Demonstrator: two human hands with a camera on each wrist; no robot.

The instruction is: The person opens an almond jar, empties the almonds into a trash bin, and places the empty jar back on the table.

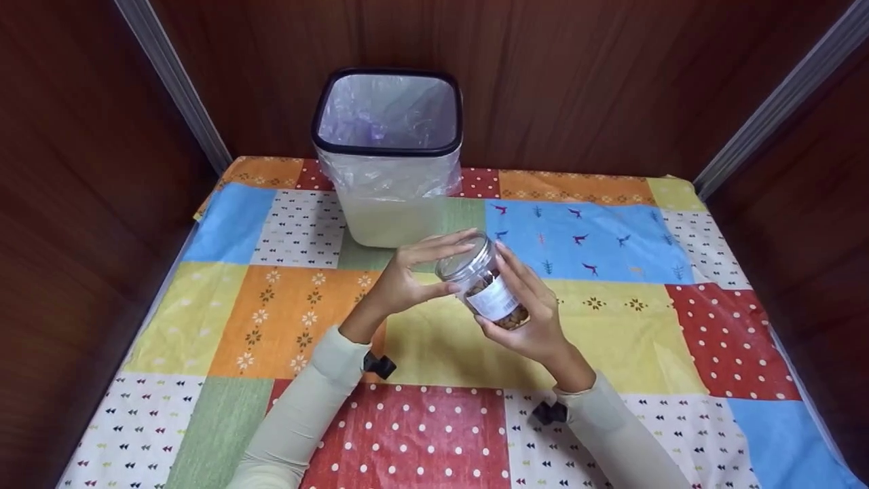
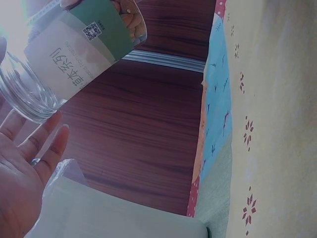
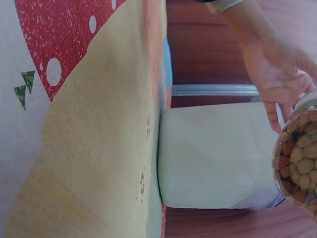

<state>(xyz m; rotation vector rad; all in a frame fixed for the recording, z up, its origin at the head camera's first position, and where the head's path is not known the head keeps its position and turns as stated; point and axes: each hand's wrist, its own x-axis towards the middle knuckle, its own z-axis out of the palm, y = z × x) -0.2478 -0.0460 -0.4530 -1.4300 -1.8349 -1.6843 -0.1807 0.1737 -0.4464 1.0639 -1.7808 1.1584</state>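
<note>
A clear glass jar (image 1: 490,293) with a white label is tilted, its mouth end up toward the left. Almonds (image 3: 299,161) lie in its lower end, seen through the base in the right wrist view. My right hand (image 1: 533,309) grips the jar's body, fingers along the far side and thumb near the base. My left hand (image 1: 406,275) spans the mouth end, fingers over the upper edge and thumb at the lower edge. In the left wrist view, the label (image 2: 69,64) has a green band, and several left fingers stretch out beside the rim.
Behind the hands stands a pale bin (image 1: 394,217) with a dark rim and a clear plastic liner (image 1: 380,173). A patchwork cloth (image 1: 434,435) covers the table. Dark wood-grain panels (image 1: 577,81) enclose the back and both sides.
</note>
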